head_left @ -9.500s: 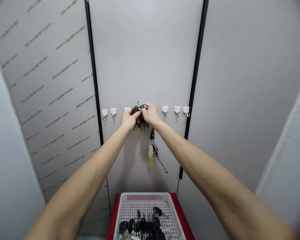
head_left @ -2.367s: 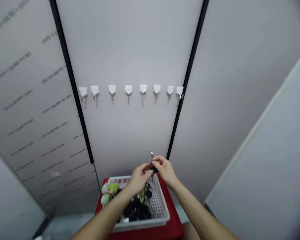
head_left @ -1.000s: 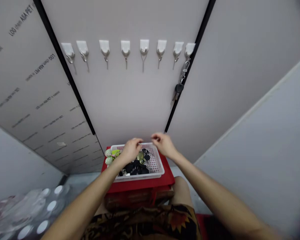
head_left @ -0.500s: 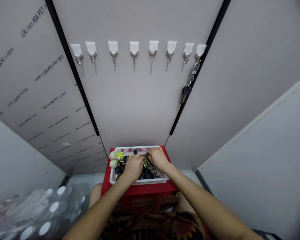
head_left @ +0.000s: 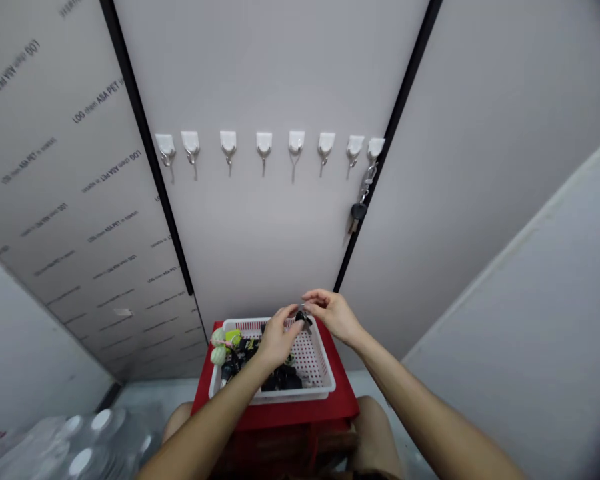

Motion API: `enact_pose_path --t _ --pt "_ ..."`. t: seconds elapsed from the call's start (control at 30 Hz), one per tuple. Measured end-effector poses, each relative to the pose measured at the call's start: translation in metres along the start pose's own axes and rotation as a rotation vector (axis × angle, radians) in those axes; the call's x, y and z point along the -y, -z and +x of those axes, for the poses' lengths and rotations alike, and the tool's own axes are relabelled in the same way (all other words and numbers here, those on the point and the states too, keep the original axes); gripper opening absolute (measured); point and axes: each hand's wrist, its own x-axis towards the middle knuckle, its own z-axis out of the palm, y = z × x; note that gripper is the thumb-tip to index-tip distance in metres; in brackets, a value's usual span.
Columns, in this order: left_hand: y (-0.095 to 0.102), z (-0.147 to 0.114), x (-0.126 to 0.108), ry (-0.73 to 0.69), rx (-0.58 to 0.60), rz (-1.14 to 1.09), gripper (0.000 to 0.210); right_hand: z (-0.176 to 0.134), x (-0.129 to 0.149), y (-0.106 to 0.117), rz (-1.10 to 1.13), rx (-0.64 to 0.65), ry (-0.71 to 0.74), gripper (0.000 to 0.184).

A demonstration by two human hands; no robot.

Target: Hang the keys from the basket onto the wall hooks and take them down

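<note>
Above the basket's right rear part, my two hands meet over a small bunch of keys with a dark head and a ring. My left hand pinches it from the left between thumb and fingers. From the right, the fingertips of my right hand close on the bunch's metal ring. Below them, the white plastic basket holds a heap of dark keys. A pale green ball charm and a yellow-green tag lie at its left side.
The basket stands on a red stool between the knees. Several white hooks line the wall ahead; a set of keys hangs from the rightmost. Wrapped bottles stand on the floor at left.
Both hands have risen from the heap with a bunch of keys between them. The right hand has turned, fingers pointing left. The view has tilted, so the hooks and basket sit lower.
</note>
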Motion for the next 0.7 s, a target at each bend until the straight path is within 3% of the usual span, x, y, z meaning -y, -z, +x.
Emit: enact_pose_path --t 0.13,0.23,0.43,0.6,0.7 --pt "-0.005 0.022 -0.023 0.046 0.052 -0.315 0.029 0.007 0.025 0.010 0.082 -0.028 0.017 0.017" --pt "-0.005 0.037 -0.046 0.068 0.064 -0.429 0.028 0.016 0.045 0.023 0.026 -0.077 0.072 0.015" --pt "0.004 0.080 -0.107 0.047 -0.015 -0.358 0.029 0.040 0.097 0.056 -0.113 -0.278 0.275 0.011" --pt "0.010 0.116 -0.162 -0.016 -0.073 -0.318 0.032 0.066 0.139 0.082 -0.094 -0.484 0.393 0.013" --pt "0.009 0.130 -0.183 -0.016 -0.091 -0.337 0.031 0.082 0.153 0.097 -0.089 -0.584 0.427 0.014"
